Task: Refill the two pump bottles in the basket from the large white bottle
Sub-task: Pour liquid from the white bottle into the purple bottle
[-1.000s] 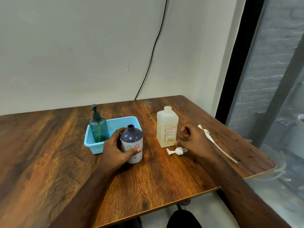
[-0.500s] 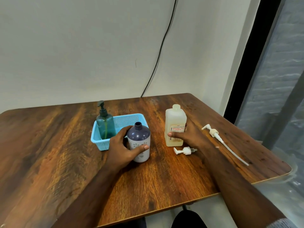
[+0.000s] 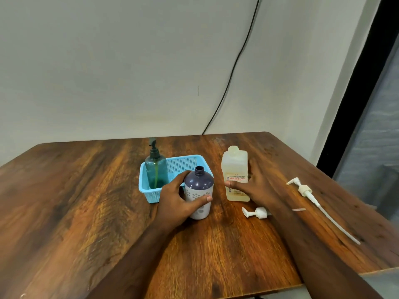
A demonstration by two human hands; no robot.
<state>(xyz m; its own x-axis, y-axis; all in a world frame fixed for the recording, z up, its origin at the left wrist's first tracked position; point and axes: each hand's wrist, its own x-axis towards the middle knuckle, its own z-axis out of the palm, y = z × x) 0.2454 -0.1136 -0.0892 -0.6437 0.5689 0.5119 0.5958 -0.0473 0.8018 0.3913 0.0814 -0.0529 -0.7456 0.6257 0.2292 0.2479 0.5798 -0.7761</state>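
Purple and uncapped, the pump bottle (image 3: pixel 199 192) stands upright in my left hand (image 3: pixel 177 201), fingers wrapped around it, just in front of the blue basket (image 3: pixel 183 164). My right hand (image 3: pixel 251 186) grips the large white bottle (image 3: pixel 235 169), upright immediately right, on the wooden table (image 3: pixel 86 201) by a pale wall (image 3: pixel 129 61).

I see the large white bottle (image 3: pixel 235 173) upright on the tabletop (image 3: pixel 86 201), uncapped, its red-printed label facing me, right of the basket (image 3: pixel 185 164). The light blue basket holds the teal pump bottle (image 3: pixel 155 171) upright in its left end, pump on. The dark purple bottle (image 3: pixel 199 196) with a white patterned lower half stands open-necked just in front of the basket. Two white pump heads lie loose: a short one (image 3: pixel 255 212) and a long-tubed one (image 3: pixel 306 190).
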